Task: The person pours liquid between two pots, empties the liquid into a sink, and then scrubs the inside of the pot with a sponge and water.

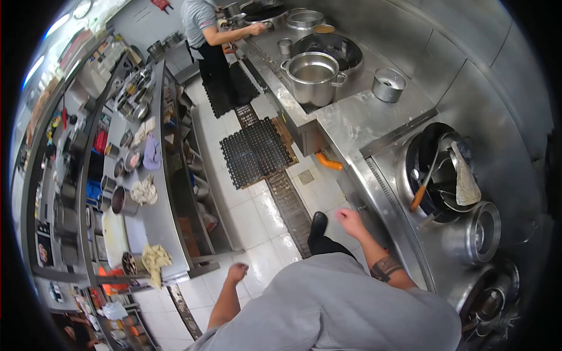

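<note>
Tiled kitchen floor [239,212]; left hand [237,273] curled above it, right hand [350,223] curled near black boot [318,227]; finger gaps unclear.

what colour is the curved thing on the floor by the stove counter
The curved thing is bright orange; the head view shows it best.

Stainless surface [358,124] w/ lg 2-handled pot [314,89] on it, sm round tin [389,90] to pot's R, blk wok [350,54] & metal cup [285,48] just behind pot, plus wide metal pan [304,21] farther back from pot.
</note>
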{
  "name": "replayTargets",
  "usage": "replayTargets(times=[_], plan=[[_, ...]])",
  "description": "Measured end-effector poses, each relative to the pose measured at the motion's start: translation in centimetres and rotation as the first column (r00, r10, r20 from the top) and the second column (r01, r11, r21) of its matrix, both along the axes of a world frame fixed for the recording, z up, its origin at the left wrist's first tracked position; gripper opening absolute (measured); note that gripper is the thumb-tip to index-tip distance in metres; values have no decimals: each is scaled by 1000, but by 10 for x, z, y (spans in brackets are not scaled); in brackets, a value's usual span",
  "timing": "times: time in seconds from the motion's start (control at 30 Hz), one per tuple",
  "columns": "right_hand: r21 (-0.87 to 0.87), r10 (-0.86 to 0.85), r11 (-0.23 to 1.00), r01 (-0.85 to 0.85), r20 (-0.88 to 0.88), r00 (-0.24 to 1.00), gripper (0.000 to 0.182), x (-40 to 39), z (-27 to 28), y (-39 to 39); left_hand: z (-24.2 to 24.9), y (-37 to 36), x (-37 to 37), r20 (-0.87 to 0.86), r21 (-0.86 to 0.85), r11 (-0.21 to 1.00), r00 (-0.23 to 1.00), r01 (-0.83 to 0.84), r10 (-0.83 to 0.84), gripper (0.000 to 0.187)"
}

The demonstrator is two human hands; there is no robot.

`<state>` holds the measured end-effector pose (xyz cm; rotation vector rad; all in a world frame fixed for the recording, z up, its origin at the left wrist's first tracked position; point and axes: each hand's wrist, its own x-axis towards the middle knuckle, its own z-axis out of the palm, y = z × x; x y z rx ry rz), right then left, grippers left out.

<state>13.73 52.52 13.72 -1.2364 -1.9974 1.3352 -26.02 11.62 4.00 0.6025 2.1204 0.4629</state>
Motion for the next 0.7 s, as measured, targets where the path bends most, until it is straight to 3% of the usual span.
replayTargets(times=[0.03, 0.1, 0.17, 0.2, 0.27, 0.3, 0.33, 0.37, 0.4, 0.47, 0.53, 0.57, 0.6, 0.63, 0.7], plan=[[7, -6, 1000, 6, -16, 1000, 19, -27, 2, 20, -3, -13, -9, -9, -49, 997, 998, 58, -58, 33], [18, -31, 999, 32, -41, 999, 18, -78, 11, 63, 25, -25, -10, 113, -178, 978, 986, -105, 126, 32], [-10, -93, 996, 93, -75, 993, 18, -123, 19, 114, 41, -39, -28, 111, -145, 945, 954, 293, -278, 30], [-46, -142, 989, 138, -91, 986, 18, -142, 19, 142, 53, -37, -29, 82, -132, 969, 977, 208, -199, 28], [-157, -211, 973, 166, -331, 920, 19, -176, 11, 198, 89, -30, -19, 38, -136, 990, 999, 34, -29, 24], [-125, -269, 962, 241, -320, 908, 17, -191, 18, 222, 96, -16, -13, 45, -153, 987, 998, 46, -40, 24], [-90, -320, 947, 308, -311, 895, 16, -205, 27, 247, 103, -1, -6, 36, -129, 961, 968, -243, 250, 23], [15, -368, 922, 386, -267, 891, 16, -216, 25, 276, 112, 13, 1, 32, -101, 850, 853, -516, 521, 23], [125, -415, 884, 450, -228, 881, 17, -228, 22, 302, 120, 24, 7, 44, -67, 868, 867, -492, 496, 26], [383, -506, 742, 550, -217, 835, 27, -242, 65, 342, 69, 11, 0, 49, -167, 919, 928, -357, 370, 28], [276, -637, 691, 668, -204, 743, 43, -256, 121, 384, 43, 13, -8, 65, -211, 936, 952, -281, 300, 29], [381, -696, 611, 694, -158, 700, 50, -262, 129, 407, 41, 19, -8, 96, -191, 954, 963, -232, 254, 30], [487, -755, 523, 700, -117, 646, 56, -265, 134, 430, 37, 23, -14, 129, -171, 969, 971, -180, 203, 32], [500, -762, 514, 697, -107, 638, 56, -266, 137, 451, 29, 31, -28, 146, -172, 971, 971, -165, 191, 32], [683, -827, 492, 540, 172, 535, 58, -263, 138, 483, 10, 43, -63, 146, -249, 968, 988, -20, 58, 33]])
